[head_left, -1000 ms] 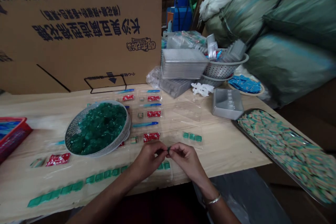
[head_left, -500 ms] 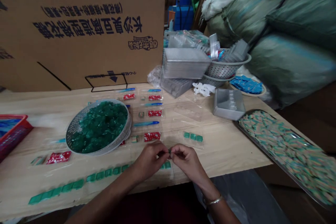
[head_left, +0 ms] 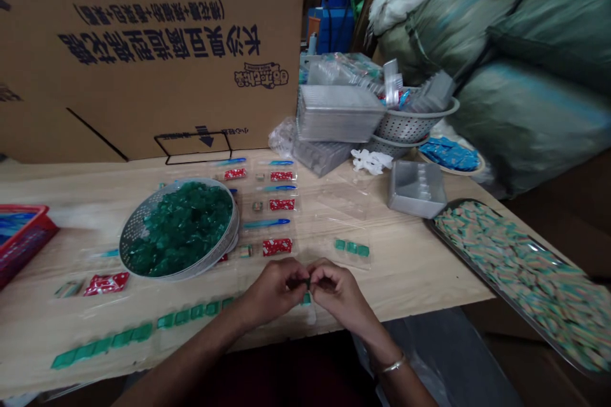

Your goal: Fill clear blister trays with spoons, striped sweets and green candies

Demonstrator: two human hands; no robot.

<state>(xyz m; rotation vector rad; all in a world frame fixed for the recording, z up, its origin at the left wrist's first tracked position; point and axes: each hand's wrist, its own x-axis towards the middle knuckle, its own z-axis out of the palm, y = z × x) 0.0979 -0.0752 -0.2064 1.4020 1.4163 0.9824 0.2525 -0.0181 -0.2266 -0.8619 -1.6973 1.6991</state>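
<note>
My left hand (head_left: 277,285) and my right hand (head_left: 337,285) meet over the table's front edge, fingertips pinched together. Between them is a small dark green candy piece (head_left: 308,281), mostly hidden by the fingers. Just below the hands a green square candy (head_left: 306,298) lies on clear plastic. A row of flat green candies (head_left: 142,331) runs along the front of the table to the left, partly covered by my left forearm. Three more green candies (head_left: 352,247) sit in a clear tray to the right. Glossy green candies (head_left: 186,222) fill a white perforated colander (head_left: 135,232).
Clear trays with red packets (head_left: 277,247) and blue sticks (head_left: 266,223) stand mid-table. A big carton (head_left: 167,95) closes off the back. Stacked plastic trays (head_left: 338,113), an empty clear box (head_left: 417,189) and a metal tray of striped candies (head_left: 525,273) are right; a red basket (head_left: 41,245) is left.
Both hands stay in nearly the same place, with the fingers shifting slightly around the green candy piece. The view has tilted a little; nothing else visibly moved.
</note>
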